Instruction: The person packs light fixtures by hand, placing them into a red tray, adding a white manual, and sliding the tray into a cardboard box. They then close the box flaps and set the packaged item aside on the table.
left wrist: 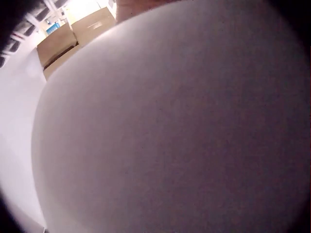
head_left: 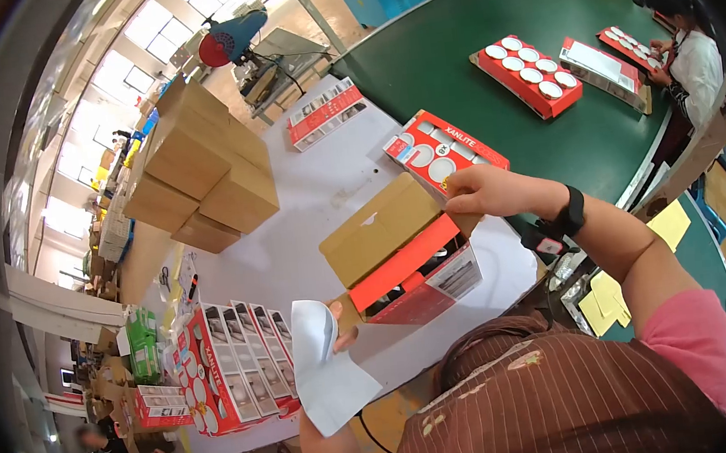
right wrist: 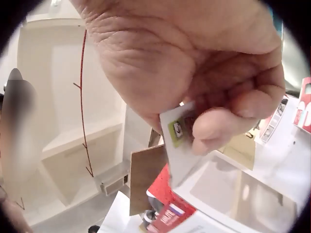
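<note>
An open red-and-white carton (head_left: 422, 295) stands on the white table before me, its brown top flap (head_left: 380, 225) raised and dark and white items (head_left: 438, 259) partly showing inside. My right hand (head_left: 499, 191) is at its far right corner. In the right wrist view the curled fingers (right wrist: 218, 126) pinch a pale side flap (right wrist: 177, 136) bearing a small green printed mark. At the carton's near left end, my left hand (head_left: 344, 329) holds a creased white paper sheet (head_left: 330, 378), which hides most of that hand. The sheet (left wrist: 170, 126) fills most of the left wrist view.
Several printed cartons (head_left: 227, 362) stand in a row at left, with stacked brown boxes (head_left: 200, 172) behind. A red carton of round white bulbs (head_left: 440, 167) lies beyond my right hand. On the green table (head_left: 442, 53) are more cartons (head_left: 532, 75); a person (head_left: 692, 55) works there.
</note>
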### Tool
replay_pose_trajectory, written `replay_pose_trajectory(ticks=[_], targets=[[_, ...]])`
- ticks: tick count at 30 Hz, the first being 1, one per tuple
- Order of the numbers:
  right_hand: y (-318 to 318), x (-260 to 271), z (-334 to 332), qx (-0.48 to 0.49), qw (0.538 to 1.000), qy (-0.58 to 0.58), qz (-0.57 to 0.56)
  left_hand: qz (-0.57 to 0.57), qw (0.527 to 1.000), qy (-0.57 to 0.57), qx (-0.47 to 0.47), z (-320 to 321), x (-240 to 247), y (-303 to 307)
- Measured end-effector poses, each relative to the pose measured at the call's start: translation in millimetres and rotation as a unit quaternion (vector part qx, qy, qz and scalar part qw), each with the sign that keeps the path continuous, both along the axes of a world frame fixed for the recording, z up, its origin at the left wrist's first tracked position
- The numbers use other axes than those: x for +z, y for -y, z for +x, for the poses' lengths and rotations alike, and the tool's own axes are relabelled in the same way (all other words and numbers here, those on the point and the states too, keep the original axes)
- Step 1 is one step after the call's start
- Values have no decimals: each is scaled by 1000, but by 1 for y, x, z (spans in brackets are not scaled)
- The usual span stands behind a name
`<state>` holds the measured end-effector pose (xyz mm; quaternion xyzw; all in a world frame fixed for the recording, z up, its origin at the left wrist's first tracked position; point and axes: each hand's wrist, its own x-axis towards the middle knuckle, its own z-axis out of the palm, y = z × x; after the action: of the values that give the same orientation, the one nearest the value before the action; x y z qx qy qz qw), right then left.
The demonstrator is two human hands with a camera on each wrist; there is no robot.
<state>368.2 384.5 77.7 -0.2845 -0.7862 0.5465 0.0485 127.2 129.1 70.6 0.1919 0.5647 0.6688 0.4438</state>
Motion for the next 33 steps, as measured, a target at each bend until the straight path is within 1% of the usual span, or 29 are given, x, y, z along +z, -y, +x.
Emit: replay_pose_trajectory(ticks=[1, 2, 3, 5, 6, 8, 9, 11, 12, 13, 15, 16, 17, 18, 20, 21, 22, 24, 25, 26, 27, 28, 30, 31, 32, 33], targets=[[5, -3, 3, -22, 990, -82, 113, -5, 997, -5, -72, -5, -2, -2], [9, -3, 4, -41, 961, -162, 223, -9, 990, -8, -143, -9, -4, -3], [13, 5, 5, -37, 961, -160, 222, -9, 990, -6, -139, -12, -7, -2], [24, 25, 4, 106, 917, -189, 334, -18, 985, -15, -169, -18, -14, 1], [27, 23, 1, 108, 917, -190, 334, -21, 982, -22, -186, -22, -17, 1], [35, 18, -6, 204, 859, -111, 457, -26, 975, -36, -219, -27, -20, 0], [39, 20, -9, 190, 844, -107, 489, -23, 975, -36, -216, -29, -22, 1], [38, 20, -13, 197, 837, -118, 496, 8, 970, -2, -241, -30, -26, 3], [38, 20, -15, 200, 832, -128, 502, 8, 971, 1, -238, -24, -22, 6], [35, 19, -17, 203, 831, -127, 501, -16, 980, 28, -196, -14, -14, 8], [26, 17, -21, 194, 837, -167, 484, -39, 986, 58, -154, -12, -16, 9], [24, 15, -23, 197, 837, -165, 484, -80, 986, 29, -143, -18, -29, 11], [22, 15, -25, 176, 858, -143, 461, -122, 984, 1, -131, -24, -38, 14], [21, 15, -28, 155, 877, -122, 438, -122, 984, 4, -128, -29, -41, 17], [20, 19, -32, 158, 885, -100, 426, -80, 970, -124, -195, -40, -44, 24], [19, 20, -33, 160, 896, -81, 407, -81, 970, -122, -195, -46, -41, 25], [19, 20, -33, 160, 906, -61, 386, -13, 979, -58, -197, -52, -37, 25], [15, 15, -34, 162, 913, -69, 367, 56, 977, 10, -204, -44, -32, 15], [13, 13, -33, 167, 918, -80, 349, -11, 980, -96, -175, -20, -15, 5], [14, 13, -31, 165, 919, -77, 350, -79, 966, -201, -142, -6, -6, -1], [16, 13, -30, 156, 918, -113, 347, -74, 972, -151, -166, -9, -15, -4], [17, 11, -27, 146, 916, -151, 343, -74, 971, -151, -170, -11, -19, -4], [22, 16, -17, 136, 917, -136, 351, -108, 974, -127, -153, -9, -15, -6], [26, 20, -10, 94, 905, -130, 394, -112, 976, -130, -134, -5, -11, -6], [30, 23, -3, 54, 890, -124, 435, -115, 976, -129, -133, -5, -14, -5], [33, 25, 3, 45, 903, -88, 418, -116, 978, -109, -134, -7, -17, -4]])
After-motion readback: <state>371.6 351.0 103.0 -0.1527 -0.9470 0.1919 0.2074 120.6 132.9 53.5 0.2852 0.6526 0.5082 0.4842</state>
